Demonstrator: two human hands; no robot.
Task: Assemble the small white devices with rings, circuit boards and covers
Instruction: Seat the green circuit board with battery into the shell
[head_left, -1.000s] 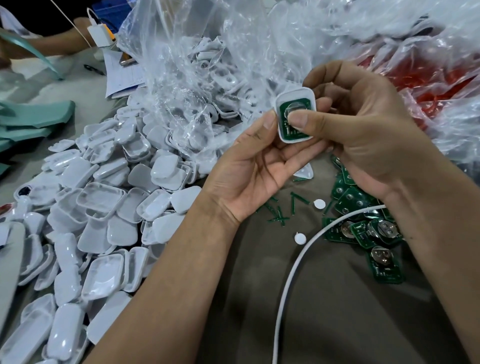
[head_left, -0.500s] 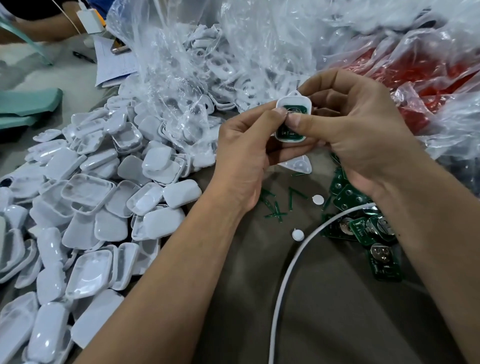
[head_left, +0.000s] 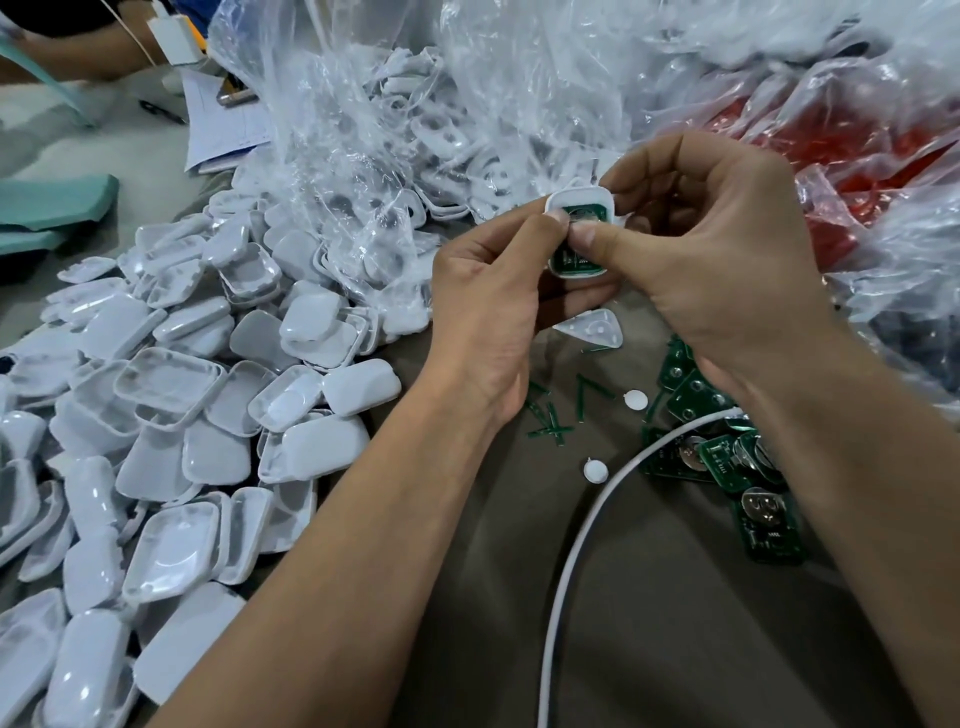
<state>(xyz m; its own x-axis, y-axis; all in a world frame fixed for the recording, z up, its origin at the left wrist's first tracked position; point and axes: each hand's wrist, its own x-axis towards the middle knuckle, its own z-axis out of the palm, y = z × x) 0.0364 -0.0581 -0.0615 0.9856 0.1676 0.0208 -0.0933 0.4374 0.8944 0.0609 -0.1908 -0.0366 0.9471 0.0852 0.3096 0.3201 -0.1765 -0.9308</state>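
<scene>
While both my thumbs press down on the green circuit board (head_left: 577, 260), I've got the little white shell (head_left: 575, 200) pinched between my left hand (head_left: 493, 306) and right hand (head_left: 711, 260), up above the brown table (head_left: 675, 623). The shell's a rounded-corner square, open side facing me, with the board sitting inside it. Loose white covers (head_left: 171, 415) are heaped to my left, spare boards (head_left: 727, 462) under my right wrist.

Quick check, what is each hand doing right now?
Left hand: holds the white shell, thumb on the board inside.
Right hand: holds the same shell, thumb on the board.
</scene>
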